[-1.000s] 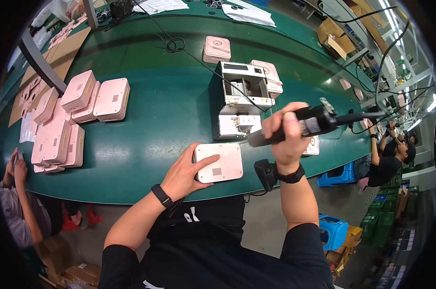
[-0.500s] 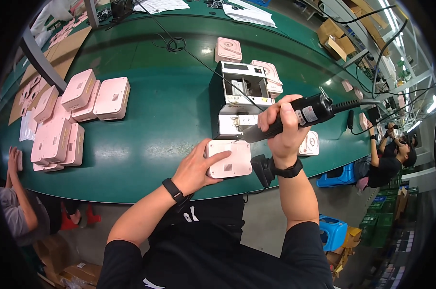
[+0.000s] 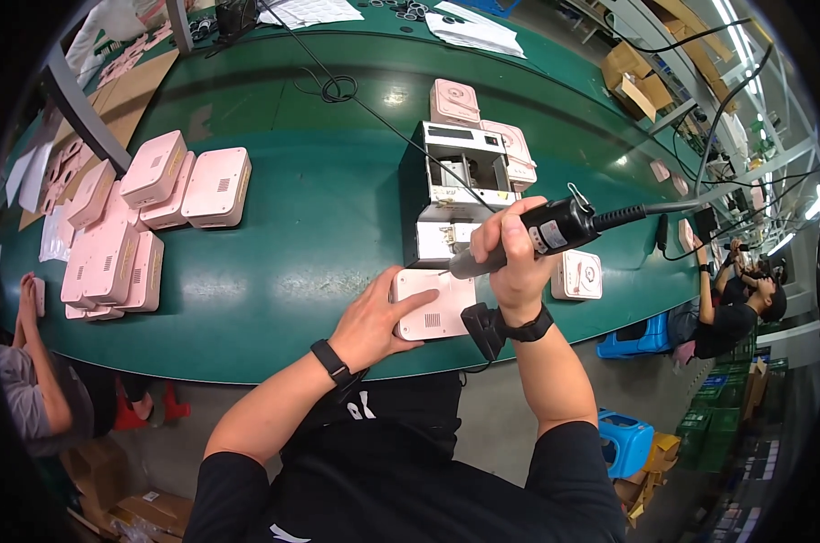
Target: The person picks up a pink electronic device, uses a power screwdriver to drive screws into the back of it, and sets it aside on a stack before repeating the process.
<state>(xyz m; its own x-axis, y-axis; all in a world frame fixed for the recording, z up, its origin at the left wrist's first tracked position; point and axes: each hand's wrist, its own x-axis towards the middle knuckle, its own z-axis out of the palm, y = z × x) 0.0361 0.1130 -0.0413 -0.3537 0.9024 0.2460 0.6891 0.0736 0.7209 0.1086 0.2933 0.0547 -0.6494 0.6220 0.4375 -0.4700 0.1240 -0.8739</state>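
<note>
My left hand [image 3: 371,319] grips a pink plastic case [image 3: 453,312] by its left side, the index finger lying across its upper face. This face has a slotted vent and holes near its corners. In my right hand [image 3: 516,262] is a black electric screwdriver [image 3: 559,224], held slanted with its cord running off to the right. Its thin bit points down at the far edge of the case, near the middle; whether it sits in a screw is too small to tell. Just beyond the case stands a black-and-silver screw feeder [image 3: 469,193], open at the top.
Stacked pink cases [image 3: 111,258] stand on the green table [image 3: 310,226] at left. More pink units with round dials, one of them a pink unit [image 3: 576,275], surround the feeder. A black cable [image 3: 365,109] crosses the table. Co-workers sit at both sides; a blue stool [image 3: 625,443] is at right.
My right hand and the screwdriver have moved a little left and nearer to me, the bit staying by the case's far edge. My left hand keeps its hold. The view has shifted slightly.
</note>
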